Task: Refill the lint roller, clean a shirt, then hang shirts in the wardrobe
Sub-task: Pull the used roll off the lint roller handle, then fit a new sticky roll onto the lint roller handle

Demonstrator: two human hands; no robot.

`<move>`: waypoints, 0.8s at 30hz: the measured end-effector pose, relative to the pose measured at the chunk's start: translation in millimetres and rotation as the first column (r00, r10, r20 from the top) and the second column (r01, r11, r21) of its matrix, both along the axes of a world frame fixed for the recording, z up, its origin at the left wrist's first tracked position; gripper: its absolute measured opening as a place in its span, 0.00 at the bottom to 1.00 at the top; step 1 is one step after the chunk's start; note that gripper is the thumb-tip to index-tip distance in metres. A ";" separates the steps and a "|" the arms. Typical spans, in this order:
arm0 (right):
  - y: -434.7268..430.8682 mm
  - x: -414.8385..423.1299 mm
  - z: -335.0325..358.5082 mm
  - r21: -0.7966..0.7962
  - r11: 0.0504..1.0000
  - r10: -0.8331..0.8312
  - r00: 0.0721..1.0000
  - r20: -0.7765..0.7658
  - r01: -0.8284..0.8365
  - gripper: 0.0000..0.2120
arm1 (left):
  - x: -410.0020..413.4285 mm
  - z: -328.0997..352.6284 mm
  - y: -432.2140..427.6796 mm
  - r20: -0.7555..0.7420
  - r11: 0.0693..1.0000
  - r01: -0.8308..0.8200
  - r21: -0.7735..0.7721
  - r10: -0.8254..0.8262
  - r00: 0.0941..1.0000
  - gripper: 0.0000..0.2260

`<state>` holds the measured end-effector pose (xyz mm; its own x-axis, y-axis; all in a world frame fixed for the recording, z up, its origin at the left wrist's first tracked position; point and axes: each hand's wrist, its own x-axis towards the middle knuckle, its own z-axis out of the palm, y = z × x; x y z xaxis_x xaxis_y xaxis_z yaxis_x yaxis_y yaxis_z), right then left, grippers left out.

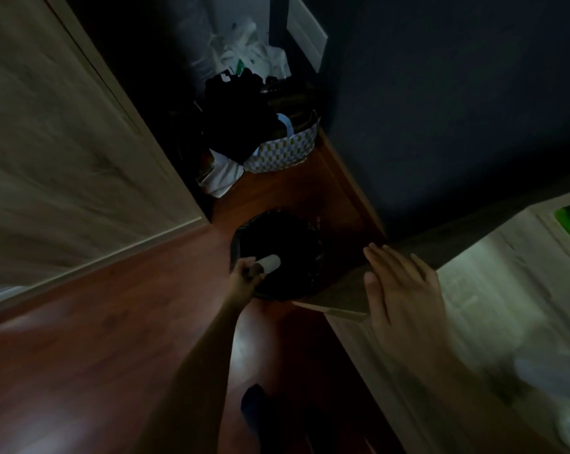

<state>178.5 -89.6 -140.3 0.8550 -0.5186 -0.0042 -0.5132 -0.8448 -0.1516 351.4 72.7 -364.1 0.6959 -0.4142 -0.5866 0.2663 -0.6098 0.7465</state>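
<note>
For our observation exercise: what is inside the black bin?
Only a black liner shows inside the bin; the left hand holds a pale tube over it. Contents are lost in darkness.

The single view comes from the wide-angle camera on the person's head, looking steeply down at a reddish wooden floor and rolled so that wall lines run diagonally. Both forearms enter from the bottom edge: the left hand, gripping a pale tube, reaches far from the lens to a dark bin near the centre, while the right hand lies much closer and larger on the corner of a pale cabinet at the right. A light door panel fills the left side and a dark wall the upper right.
</note>
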 end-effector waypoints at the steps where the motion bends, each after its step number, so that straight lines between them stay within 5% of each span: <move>1: -0.6 0.0 -1.7 -0.002 1.000 0.001 1.000 0.003 -0.001 0.24 | 2.7 -7.4 1.0 -0.022 1.000 -0.003 -0.019 0.003 1.000 0.21; 13: 1.5 1.8 -2.5 0.032 0.999 -0.035 0.998 0.049 0.034 0.24 | -14.0 59.8 40.0 0.141 0.982 -0.165 0.088 0.152 0.978 0.14; 20: 2.6 0.1 2.5 0.047 0.998 -0.040 0.999 -0.003 0.041 0.28 | -76.8 167.1 57.2 0.219 0.946 -0.259 -0.197 0.299 0.929 0.11; 24: 6.4 -9.0 15.1 0.304 0.951 -0.106 0.983 0.152 0.056 0.25 | -125.9 230.3 56.0 0.172 0.895 -0.300 -0.330 0.370 0.913 0.11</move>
